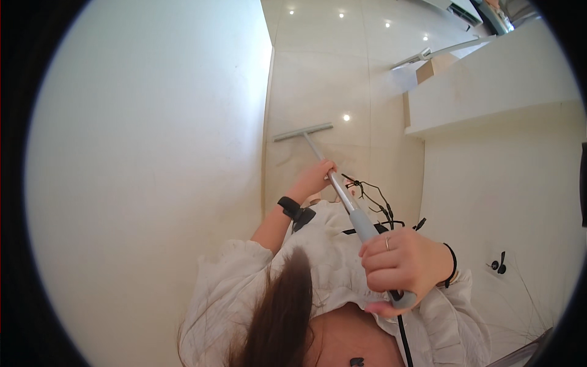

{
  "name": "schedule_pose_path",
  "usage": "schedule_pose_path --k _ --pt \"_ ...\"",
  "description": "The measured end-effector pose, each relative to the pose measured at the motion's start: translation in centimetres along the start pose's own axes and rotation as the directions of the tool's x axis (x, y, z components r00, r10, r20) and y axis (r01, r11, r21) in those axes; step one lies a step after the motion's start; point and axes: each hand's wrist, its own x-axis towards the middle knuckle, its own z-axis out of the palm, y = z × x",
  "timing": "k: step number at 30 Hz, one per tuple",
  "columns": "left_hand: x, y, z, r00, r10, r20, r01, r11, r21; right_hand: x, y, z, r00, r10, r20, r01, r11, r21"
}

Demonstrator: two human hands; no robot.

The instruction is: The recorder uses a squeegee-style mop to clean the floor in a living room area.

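A floor squeegee runs slantwise in front of me, its wide grey head resting on the pale tiled floor near the left wall. Partway along the metal pole, my left hand is wrapped round it, with a black band on the wrist. My right hand grips the grey plastic handle at the upper end, close to my chest. That hand wears a ring and a thin black wrist cord. Part of the pole is hidden behind my fingers.
A white wall rises close on my left. At right stand a white ledge and a pale panel with a black handle. Beyond the ledge are a cardboard box and a pole-like tool. Black cables hang before my body.
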Motion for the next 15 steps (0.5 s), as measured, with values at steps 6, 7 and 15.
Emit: schedule_pose_path --k 6,7,15 --pt "1.8 1.7 -4.3 0.990 0.040 0.137 -0.039 0.999 -0.012 2.6 -0.2 -4.6 0.999 -0.014 -0.033 0.015 0.999 0.039" --pt "2.1 2.0 -4.8 0.986 -0.009 0.167 0.009 1.000 0.000 2.9 -0.2 -5.0 0.996 -0.048 -0.075 0.055 0.994 0.093" --pt "0.7 -1.1 -3.0 0.966 0.103 0.237 -0.117 0.992 0.048 3.8 1.3 -3.0 0.998 -0.056 0.002 0.056 0.995 0.088"
